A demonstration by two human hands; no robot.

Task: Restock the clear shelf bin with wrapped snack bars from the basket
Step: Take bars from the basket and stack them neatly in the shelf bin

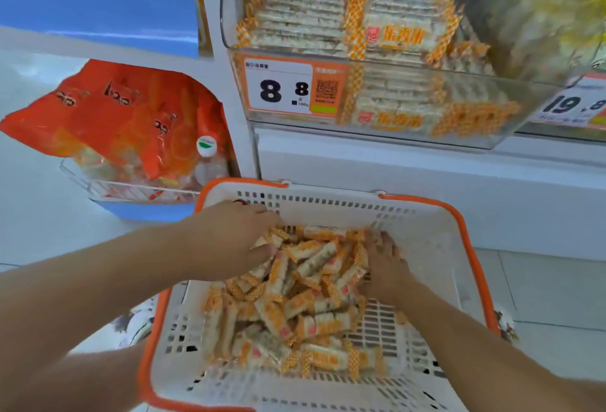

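Head view, lower half: white basket (426, 241) with orange rim, standing on the floor directly below the shelf.
Basket contents: loose heap of wrapped snack bars (305, 310), orange-checked ends, piled across the middle of the basket floor; a fair share of slatted bottom shows bare at the right and near edges.
Left hand (236, 237): down in the far left of the heap, fingers curled into the bars; it seems to be gathering several, though how many it actually grips cannot be told.
Right hand (385, 264): pressed against the right side of the heap, fingers spread and fairly straight, blurred; appears to be herding bars toward the other hand rather than gripping any.
Head view, upper half: clear shelf bin (511, 106), mounted above the basket, price tag (278, 88) on its front wall.
Bin contents: shelved bars (308, 14) in tidy rows, stacked in layers up to about the front lip.
Done, as judged: bin already well stocked.
Left, as judged: the whole heap in the basket; no bar is in transit at this moment.
Neighbouring stock: red snack bags (124, 116) in the left-hand bay, not part of the job.
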